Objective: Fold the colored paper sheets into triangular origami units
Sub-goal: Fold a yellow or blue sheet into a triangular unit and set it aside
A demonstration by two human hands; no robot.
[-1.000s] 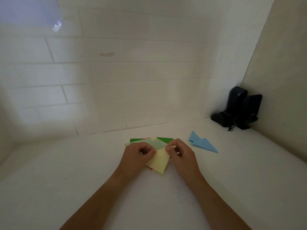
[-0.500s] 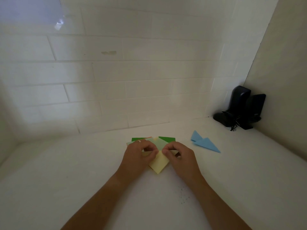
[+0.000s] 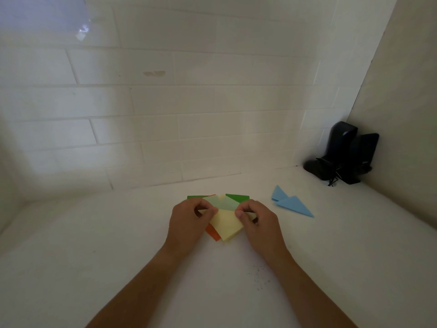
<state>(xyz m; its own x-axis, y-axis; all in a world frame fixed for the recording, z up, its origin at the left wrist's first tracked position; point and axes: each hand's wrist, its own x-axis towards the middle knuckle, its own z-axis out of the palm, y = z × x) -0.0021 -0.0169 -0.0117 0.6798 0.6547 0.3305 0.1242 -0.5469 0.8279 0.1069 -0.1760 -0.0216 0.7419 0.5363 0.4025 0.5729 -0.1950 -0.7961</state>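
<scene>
A pale yellow sheet [image 3: 225, 224] lies on top of a small stack of colored sheets on the white counter, one corner pointing toward me. My left hand [image 3: 189, 221] pinches its left edge with curled fingers. My right hand [image 3: 257, 220] pinches its right edge the same way. Under it show a light green sheet [image 3: 223, 202], dark green sheets [image 3: 237, 197] and an orange sheet [image 3: 212, 233]. Two folded light blue triangular units [image 3: 290, 203] lie on the counter to the right of my hands.
A pair of black speakers [image 3: 343, 155] with a cable stands in the far right corner. A white tiled wall [image 3: 165, 114] closes the back and a plain wall [image 3: 402, 114] the right side. The white counter [image 3: 94, 245] stretches out on both sides.
My two hands came together over the yellow sheet half a second ago and have since moved apart along its upper edge. The orange corner shows again under the yellow sheet.
</scene>
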